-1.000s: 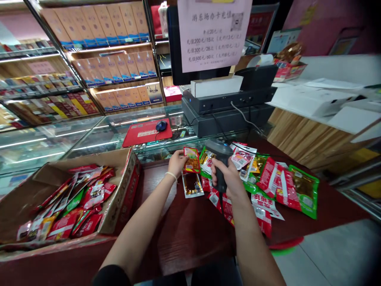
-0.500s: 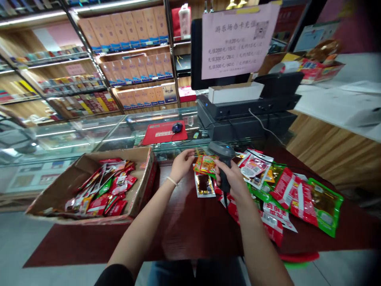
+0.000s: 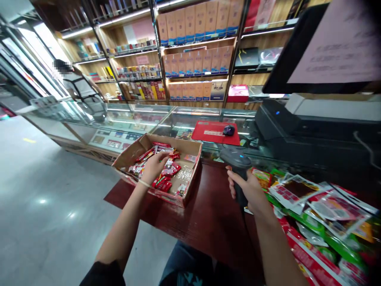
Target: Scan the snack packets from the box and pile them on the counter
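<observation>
My right hand [image 3: 248,186] is wrapped round the handle of a dark barcode scanner [image 3: 236,159], its cable hanging below. My left hand [image 3: 154,167] is over a cardboard box [image 3: 192,180], its fingers apart and reaching among small snack packets [image 3: 171,167], mostly red. Whether its fingertips touch a packet is hard to tell. To the right of the scanner lies a pile of snack packets [image 3: 294,190] in red, green and white, partly hidden by my right forearm.
A red mouse pad [image 3: 205,132] with a mouse [image 3: 229,130] lies on the glass counter [image 3: 163,119]. A monitor [image 3: 297,51] and black equipment [image 3: 321,131] stand at the right. Another person [image 3: 80,87] is at the far left, near shelves of boxes [image 3: 198,59].
My left hand has moved left from the packets near the scanner into the cardboard box. The view has swung left. My right hand still holds the barcode scanner.
</observation>
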### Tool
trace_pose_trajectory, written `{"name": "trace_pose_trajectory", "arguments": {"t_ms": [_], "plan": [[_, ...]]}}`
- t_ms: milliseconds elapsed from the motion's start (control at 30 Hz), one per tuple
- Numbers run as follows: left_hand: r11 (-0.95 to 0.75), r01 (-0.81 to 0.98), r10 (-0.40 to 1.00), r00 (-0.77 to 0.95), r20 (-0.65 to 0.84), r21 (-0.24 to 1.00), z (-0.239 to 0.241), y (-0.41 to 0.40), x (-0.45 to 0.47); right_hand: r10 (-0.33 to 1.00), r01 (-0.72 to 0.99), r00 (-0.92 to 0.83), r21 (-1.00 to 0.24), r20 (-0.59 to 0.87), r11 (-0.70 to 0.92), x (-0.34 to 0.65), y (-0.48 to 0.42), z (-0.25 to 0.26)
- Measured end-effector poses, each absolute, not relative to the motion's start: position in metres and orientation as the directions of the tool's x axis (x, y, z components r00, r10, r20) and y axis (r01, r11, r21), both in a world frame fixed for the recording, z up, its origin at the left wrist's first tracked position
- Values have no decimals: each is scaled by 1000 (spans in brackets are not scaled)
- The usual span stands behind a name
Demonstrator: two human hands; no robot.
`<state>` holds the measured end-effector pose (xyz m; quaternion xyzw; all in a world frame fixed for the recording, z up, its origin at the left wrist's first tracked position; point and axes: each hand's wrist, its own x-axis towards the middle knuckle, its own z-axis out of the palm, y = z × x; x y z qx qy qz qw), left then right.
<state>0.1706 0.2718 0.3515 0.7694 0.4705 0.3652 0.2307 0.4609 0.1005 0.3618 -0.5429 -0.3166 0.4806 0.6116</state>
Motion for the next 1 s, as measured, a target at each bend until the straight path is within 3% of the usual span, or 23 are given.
{"name": "trace_pose_trajectory", "arguments": {"t_ms": [167,433,767,1000], "plan": [[-361,782,931,271,245,508,337,316,119,939,-219,293,-969,-180,-117,436,123,356],[-332,914,932,355,-66,233,320,378,111,952,-159,251,-978,-175,-138,408,148,363],[-302,933,929,334,-160,194,285,386,127,972,-81,146,-982,-183,-172,393,156,360],[-356,903,921,383,-71,242,301,371,139,982,-76,118,-987,-148,-139,387,162,358]]}}
